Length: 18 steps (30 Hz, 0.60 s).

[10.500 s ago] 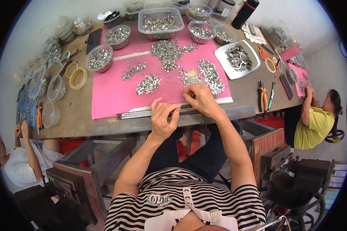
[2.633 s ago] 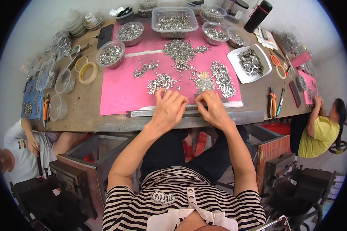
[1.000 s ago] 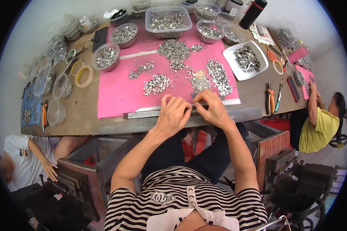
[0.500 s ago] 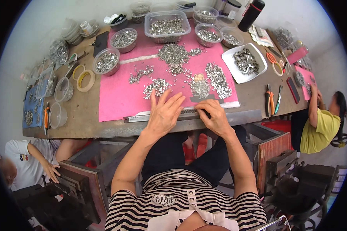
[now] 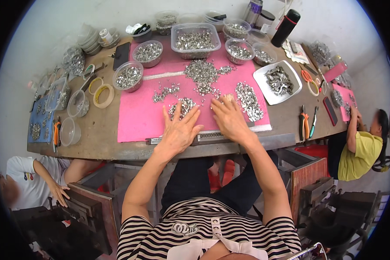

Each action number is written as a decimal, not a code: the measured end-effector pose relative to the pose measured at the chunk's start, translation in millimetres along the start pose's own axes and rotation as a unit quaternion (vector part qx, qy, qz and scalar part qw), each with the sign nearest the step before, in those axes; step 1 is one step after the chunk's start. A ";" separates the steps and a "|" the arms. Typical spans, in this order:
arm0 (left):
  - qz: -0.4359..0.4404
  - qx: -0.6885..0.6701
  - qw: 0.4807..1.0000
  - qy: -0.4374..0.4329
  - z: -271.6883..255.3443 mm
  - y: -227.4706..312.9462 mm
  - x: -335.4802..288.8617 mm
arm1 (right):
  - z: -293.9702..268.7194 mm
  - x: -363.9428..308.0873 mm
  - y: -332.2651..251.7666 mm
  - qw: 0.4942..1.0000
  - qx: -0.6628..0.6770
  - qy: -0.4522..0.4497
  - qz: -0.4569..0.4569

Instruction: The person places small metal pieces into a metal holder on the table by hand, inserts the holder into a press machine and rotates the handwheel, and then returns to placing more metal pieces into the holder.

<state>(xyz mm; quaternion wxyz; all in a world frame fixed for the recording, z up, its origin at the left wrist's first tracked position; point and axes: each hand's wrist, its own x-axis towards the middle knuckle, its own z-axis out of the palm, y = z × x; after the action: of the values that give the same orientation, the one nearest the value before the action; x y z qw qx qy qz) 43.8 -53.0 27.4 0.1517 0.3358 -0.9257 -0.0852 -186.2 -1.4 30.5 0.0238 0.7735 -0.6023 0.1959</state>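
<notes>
My left hand (image 5: 178, 131) lies palm down with its fingers spread, the fingertips at the near side of a small pile of shiny metal pieces (image 5: 186, 105). Beyond the bench edge, my right hand (image 5: 229, 118) is stretched out over another pile, mostly hidden beneath it. Between my hands a narrow metal strip with a row of small links or slots (image 5: 210, 136) lies along the front of the pink mat (image 5: 134, 121). A larger heap of silver pieces (image 5: 201, 73) sits farther back, and a long heap (image 5: 249, 102) lies right of my right hand.
Clear tubs of metal pieces (image 5: 195, 51) line the back. A white square dish (image 5: 298, 82) stands right, near orange-handled pliers (image 5: 305, 121) and a black flask (image 5: 286, 28). Tape rolls (image 5: 104, 95) lie left. Two other people sit at the sides, one in a yellow shirt (image 5: 359, 151).
My right hand has left the metal strip and moved forward over the pile, its fingers opening out. My left hand stays spread and has shifted slightly. The view has shifted a little.
</notes>
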 end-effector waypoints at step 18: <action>0.062 -0.116 0.991 -0.019 -4.5 23.9 -3.0 | -32.6 -22.4 -12.2 0.984 0.135 -0.113 -0.018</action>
<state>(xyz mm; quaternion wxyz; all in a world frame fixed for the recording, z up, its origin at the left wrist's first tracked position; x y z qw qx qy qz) 33.3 -33.1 37.1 0.1773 0.2560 -0.9313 -0.1889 -188.0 31.4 55.6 -0.1454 0.7974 -0.5552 0.1863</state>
